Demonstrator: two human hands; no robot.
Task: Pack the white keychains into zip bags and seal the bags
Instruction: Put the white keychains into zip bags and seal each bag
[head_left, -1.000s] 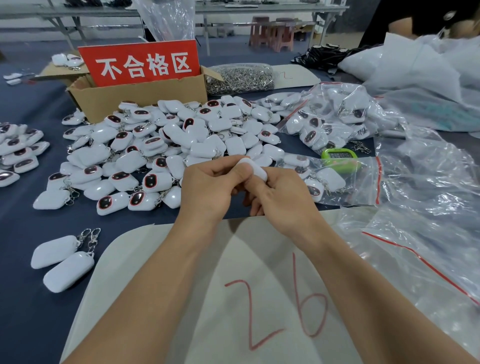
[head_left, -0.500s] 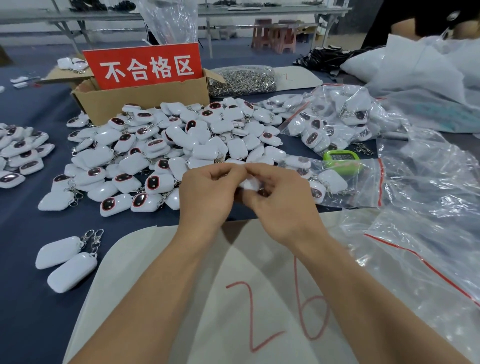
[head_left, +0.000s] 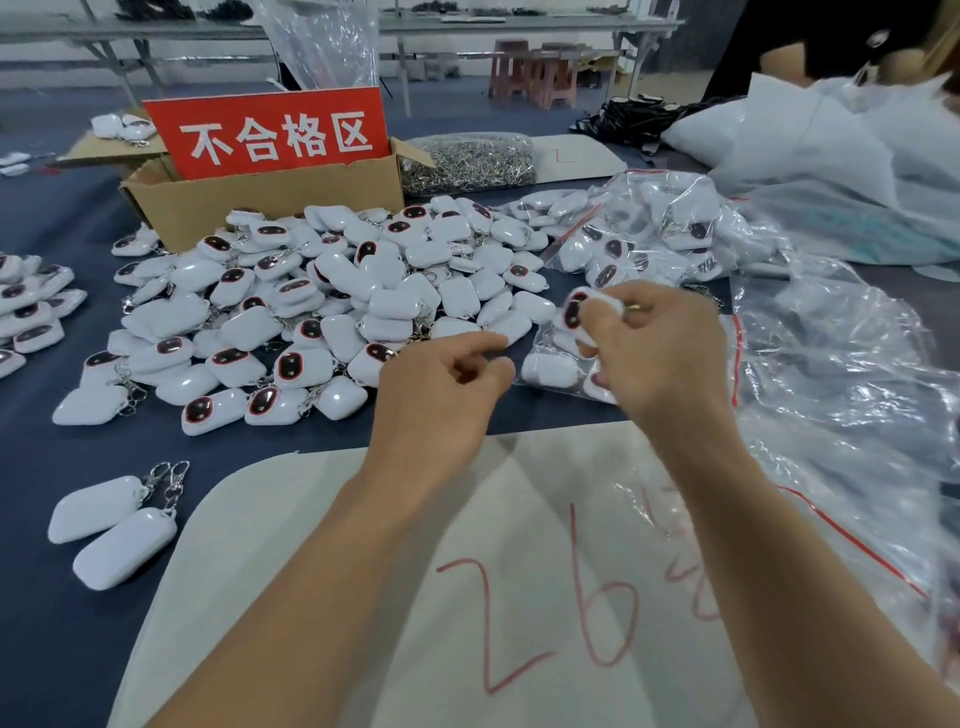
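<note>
Keychain (head_left: 576, 312), white with a dark, red-rimmed oval face, is pinched in the fingertips of the right hand (head_left: 665, 353), just right of the frame's centre. I see it held just above a clear zip bag (head_left: 733, 364) that lies on the table with a few white keychains inside. The bag's red seal strip is on its right side.

The left hand (head_left: 441, 389) is apart from the right, at centre frame. Its fingers are loosely curled and it holds nothing I can make out.

Left of both hands a large pile of keychains (head_left: 322, 312) spreads over the dark blue tablecloth (head_left: 52, 623). Behind the pile stands a cardboard box (head_left: 270, 202) bearing a red sign (head_left: 270, 132) with white Chinese characters. A fuller packed bag (head_left: 649, 234) lies at upper right. Two spare keychains (head_left: 109, 525) lie at lower left. Beneath the forearms is a white sheet (head_left: 415, 571) marked "26" in red.
</note>
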